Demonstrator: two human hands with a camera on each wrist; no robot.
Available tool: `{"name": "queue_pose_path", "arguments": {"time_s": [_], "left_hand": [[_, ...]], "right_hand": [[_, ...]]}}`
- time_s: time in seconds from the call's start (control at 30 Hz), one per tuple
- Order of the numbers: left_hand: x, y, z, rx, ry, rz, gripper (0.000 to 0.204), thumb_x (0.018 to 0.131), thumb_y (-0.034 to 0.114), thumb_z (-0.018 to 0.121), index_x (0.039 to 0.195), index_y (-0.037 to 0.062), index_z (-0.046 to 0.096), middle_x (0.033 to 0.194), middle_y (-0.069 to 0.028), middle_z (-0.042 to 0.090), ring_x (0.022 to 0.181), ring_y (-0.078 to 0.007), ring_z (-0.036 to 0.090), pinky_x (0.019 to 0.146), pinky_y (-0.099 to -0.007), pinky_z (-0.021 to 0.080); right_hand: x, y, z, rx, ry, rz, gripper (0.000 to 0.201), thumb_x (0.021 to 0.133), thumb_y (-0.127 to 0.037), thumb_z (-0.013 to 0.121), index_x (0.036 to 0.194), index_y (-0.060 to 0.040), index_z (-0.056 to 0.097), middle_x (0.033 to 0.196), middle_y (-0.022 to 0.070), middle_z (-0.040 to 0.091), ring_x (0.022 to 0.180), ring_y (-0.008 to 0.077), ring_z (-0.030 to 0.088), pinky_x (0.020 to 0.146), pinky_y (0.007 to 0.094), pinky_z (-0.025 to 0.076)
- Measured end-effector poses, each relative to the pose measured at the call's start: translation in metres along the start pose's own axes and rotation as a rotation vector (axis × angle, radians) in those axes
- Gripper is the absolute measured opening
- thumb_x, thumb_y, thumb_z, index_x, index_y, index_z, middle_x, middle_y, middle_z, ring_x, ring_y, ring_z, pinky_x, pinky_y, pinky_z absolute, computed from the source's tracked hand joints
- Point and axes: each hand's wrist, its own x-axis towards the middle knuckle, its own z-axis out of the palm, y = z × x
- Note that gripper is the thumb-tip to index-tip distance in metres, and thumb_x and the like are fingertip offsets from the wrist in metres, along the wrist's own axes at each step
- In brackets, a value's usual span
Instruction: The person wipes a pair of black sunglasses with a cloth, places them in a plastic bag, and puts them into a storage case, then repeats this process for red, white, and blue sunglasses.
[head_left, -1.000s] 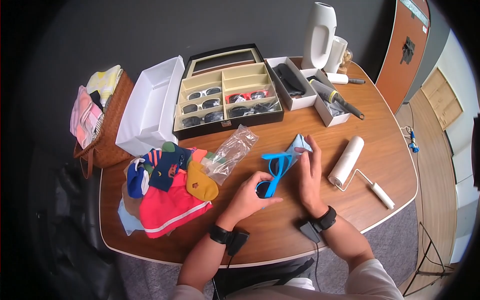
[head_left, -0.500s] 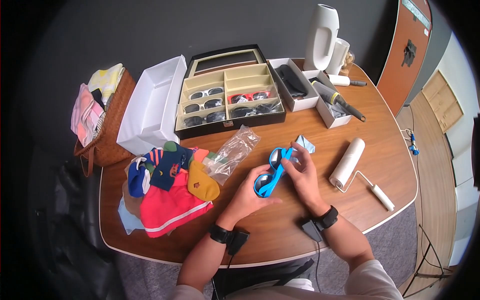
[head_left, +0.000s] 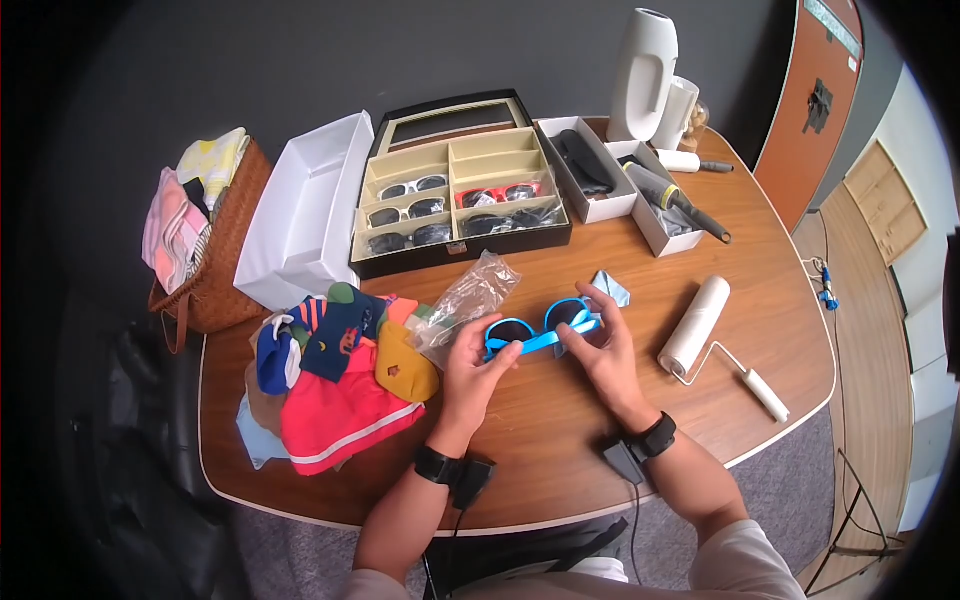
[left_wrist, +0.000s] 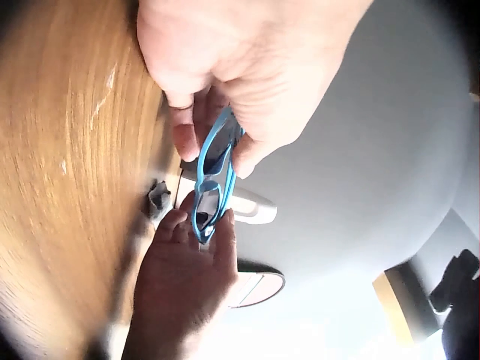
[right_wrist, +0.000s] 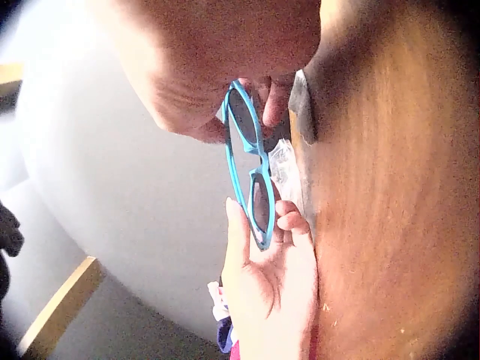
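A pair of blue sunglasses [head_left: 537,341] with dark lenses is held above the table between both hands, its arms folded across the lenses. My left hand [head_left: 472,385] pinches one end, thumb on the near side. At the other end my right hand [head_left: 608,365] grips the frame between thumb and fingers. In the left wrist view the blue frame [left_wrist: 201,176] spans from hand to hand. A light-blue cloth [head_left: 611,289] lies on the table just beyond my right fingers. Behind my left hand lies a clear plastic bag [head_left: 483,287].
A pile of socks and clothes [head_left: 340,410] is at left. Behind stand an open sunglasses case [head_left: 460,247] with several pairs, a white box [head_left: 300,220] and narrow boxes [head_left: 600,207]. On the right lie a lint roller [head_left: 765,393] and a white roll [head_left: 695,325].
The sunglasses have turned from a steep slant to nearly level, and their arms now lie folded. My right hand has left the cloth and taken the other end; my left hand shifted up and left.
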Motion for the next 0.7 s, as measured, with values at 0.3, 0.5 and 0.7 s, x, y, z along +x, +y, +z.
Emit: {"name": "queue_pose_path", "arguments": {"time_s": [0.3,0.5,0.7], "left_hand": [[0.003,-0.004,-0.007,-0.111,0.052,0.040,0.037,0.088,-0.003,0.065,0.122,-0.0006,0.052,0.112,-0.0078,0.062,0.100,-0.0137,0.060,0.086,-0.0283,0.050],[0.003,-0.004,-0.008,-0.138,0.032,0.039,0.037,0.088,-0.005,0.064,0.122,-0.0011,0.051,0.114,-0.0086,0.061,0.105,-0.0157,0.059,0.094,-0.0298,0.047],[0.004,-0.003,-0.009,-0.160,0.072,0.036,0.035,0.087,0.001,0.069,0.119,-0.0012,0.055,0.111,-0.0067,0.063,0.102,-0.0120,0.060,0.092,-0.0249,0.047]], "right_hand": [[0.001,0.016,-0.003,0.025,-0.083,0.014,0.049,0.088,-0.002,0.069,0.133,-0.0017,0.048,0.112,0.0062,0.058,0.097,0.0099,0.057,0.077,0.0223,0.048],[0.003,0.015,-0.002,0.053,0.016,0.056,0.032,0.092,-0.008,0.067,0.121,0.0019,0.056,0.102,0.0048,0.064,0.093,0.0084,0.059,0.078,0.0216,0.048],[0.004,0.017,-0.005,0.021,0.066,0.107,0.023,0.097,-0.023,0.063,0.101,-0.0007,0.066,0.086,-0.0028,0.059,0.076,0.0051,0.047,0.067,0.0200,0.038]]}}
